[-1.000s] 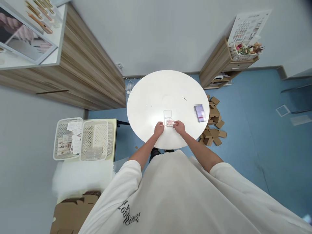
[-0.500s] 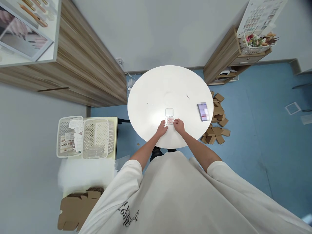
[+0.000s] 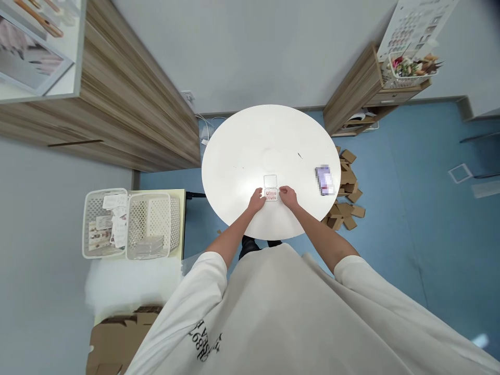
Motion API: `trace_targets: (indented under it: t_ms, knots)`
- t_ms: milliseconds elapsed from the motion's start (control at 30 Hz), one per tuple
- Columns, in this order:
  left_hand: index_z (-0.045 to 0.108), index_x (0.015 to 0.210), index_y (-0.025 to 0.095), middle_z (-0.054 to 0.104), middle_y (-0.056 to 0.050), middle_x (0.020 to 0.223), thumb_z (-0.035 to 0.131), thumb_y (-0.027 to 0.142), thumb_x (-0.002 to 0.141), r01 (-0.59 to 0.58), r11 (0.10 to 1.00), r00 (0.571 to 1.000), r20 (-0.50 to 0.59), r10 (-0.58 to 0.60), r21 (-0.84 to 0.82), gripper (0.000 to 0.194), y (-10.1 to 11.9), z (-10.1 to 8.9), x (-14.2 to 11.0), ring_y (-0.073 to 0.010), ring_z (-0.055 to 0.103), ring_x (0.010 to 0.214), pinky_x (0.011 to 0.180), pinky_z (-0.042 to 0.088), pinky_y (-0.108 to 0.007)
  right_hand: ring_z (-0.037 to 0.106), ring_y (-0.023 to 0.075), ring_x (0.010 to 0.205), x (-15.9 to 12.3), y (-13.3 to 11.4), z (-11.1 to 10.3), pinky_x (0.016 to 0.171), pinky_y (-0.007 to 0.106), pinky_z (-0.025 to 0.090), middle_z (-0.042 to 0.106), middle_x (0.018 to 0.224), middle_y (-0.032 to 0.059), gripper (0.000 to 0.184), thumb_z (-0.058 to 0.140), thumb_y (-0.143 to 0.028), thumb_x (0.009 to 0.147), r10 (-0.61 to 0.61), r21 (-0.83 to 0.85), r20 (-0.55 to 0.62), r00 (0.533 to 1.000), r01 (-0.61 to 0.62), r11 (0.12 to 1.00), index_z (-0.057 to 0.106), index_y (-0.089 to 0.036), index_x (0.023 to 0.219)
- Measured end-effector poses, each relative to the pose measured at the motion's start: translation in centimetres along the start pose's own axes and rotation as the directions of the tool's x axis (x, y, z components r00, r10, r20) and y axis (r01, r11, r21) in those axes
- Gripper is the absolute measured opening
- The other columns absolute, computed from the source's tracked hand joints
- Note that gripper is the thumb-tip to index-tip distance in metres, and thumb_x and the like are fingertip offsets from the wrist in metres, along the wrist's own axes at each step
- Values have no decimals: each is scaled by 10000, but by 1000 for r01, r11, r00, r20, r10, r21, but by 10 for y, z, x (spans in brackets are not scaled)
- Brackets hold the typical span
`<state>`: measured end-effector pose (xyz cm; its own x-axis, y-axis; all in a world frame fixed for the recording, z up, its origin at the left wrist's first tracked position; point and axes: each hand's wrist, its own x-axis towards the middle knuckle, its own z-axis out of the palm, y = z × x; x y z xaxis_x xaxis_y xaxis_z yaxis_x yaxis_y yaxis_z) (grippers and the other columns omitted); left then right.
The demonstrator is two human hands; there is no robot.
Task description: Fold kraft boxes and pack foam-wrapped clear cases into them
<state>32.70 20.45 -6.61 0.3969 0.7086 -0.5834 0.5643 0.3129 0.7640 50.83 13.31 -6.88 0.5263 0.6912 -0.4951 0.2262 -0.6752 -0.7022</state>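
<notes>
A small clear plastic case [image 3: 271, 181] lies on the white oval table [image 3: 242, 140], its lid folded back away from me. Its near half holds rows of small pink pieces [image 3: 271, 195] that look like press-on nails. My left hand [image 3: 257, 200] rests at the case's left edge, thumb and fingers apart, the thumb at the rim. Just off the right edge is my right hand [image 3: 288, 197], its fingers drawn together in a pinch. Whatever may be between those fingertips is too small to make out.
A blurred purple item [image 3: 325, 180] lies at the table's right. A small dark sliver [image 3: 300, 155] is farther back. Cardboard pieces [image 3: 346, 208] lie on the floor at right. White baskets [image 3: 148, 224] stand on a side table at left. Tall wooden cabinet [image 3: 156, 94] back left.
My right hand has moved off the case's right side to just beside it, uncovering more pink pieces. My left hand stays at the left edge. The view has shifted slightly.
</notes>
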Motion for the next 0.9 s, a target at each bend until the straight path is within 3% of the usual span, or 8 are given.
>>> trace_targets:
  t_ms: [100, 233, 500, 633, 767, 900]
  knots:
    - [452, 1435, 190, 526, -150, 1468, 617, 134, 833, -42, 998, 999, 6, 42, 54, 627, 7, 2, 6, -262, 583, 1243, 1060, 451, -393, 642, 188, 969, 3, 1, 1, 900, 340, 525, 663, 1157, 58, 373, 657, -239, 769, -20, -80, 41, 999, 23, 997, 619, -218, 1140]
    - [446, 1434, 194, 541, -155, 1440, 598, 120, 821, -4, 1000, 1000, 3, 4, 31, 636, 10, 8, 9, -259, 610, 1199, 1036, 469, -392, 613, 208, 988, -2, 7, 9, 867, 354, 523, 586, 1183, 78, 519, 732, -319, 749, -58, -224, 60, 997, 70, 972, 560, -224, 1229]
    - [466, 1402, 236, 553, -114, 1434, 594, 143, 808, 33, 999, 999, 4, -33, -10, 614, 3, 6, 10, -247, 611, 1183, 1003, 486, -380, 581, 239, 1030, -5, 11, 15, 856, 361, 505, 558, 1168, 81, 467, 693, -299, 798, -89, -312, 86, 992, 111, 943, 539, -241, 1235]
    - [465, 1413, 226, 552, -125, 1433, 598, 135, 797, 52, 998, 998, -17, -53, -16, 637, 8, 4, 17, -252, 602, 1200, 1014, 482, -386, 604, 227, 998, 4, 4, 14, 886, 372, 519, 574, 1178, 86, 465, 671, -325, 799, -43, -189, 53, 998, 53, 981, 556, -226, 1239]
    - [468, 1414, 217, 529, -132, 1465, 615, 134, 796, 81, 992, 994, -65, -87, -95, 640, 16, 1, 34, -250, 568, 1273, 1056, 455, -377, 619, 221, 1071, 19, -9, 10, 987, 383, 505, 582, 1315, 110, 476, 603, -260, 804, -29, 13, -8, 1000, 29, 999, 568, -211, 1277]
    - [446, 1432, 205, 508, -143, 1499, 588, 152, 831, 75, 977, 993, -71, -91, -198, 620, 21, 0, 49, -226, 546, 1319, 1072, 448, -360, 613, 224, 1164, 31, -21, 7, 1035, 377, 491, 609, 1350, 111, 531, 583, -203, 781, 9, 146, 29, 1000, -13, 989, 564, -199, 1312]
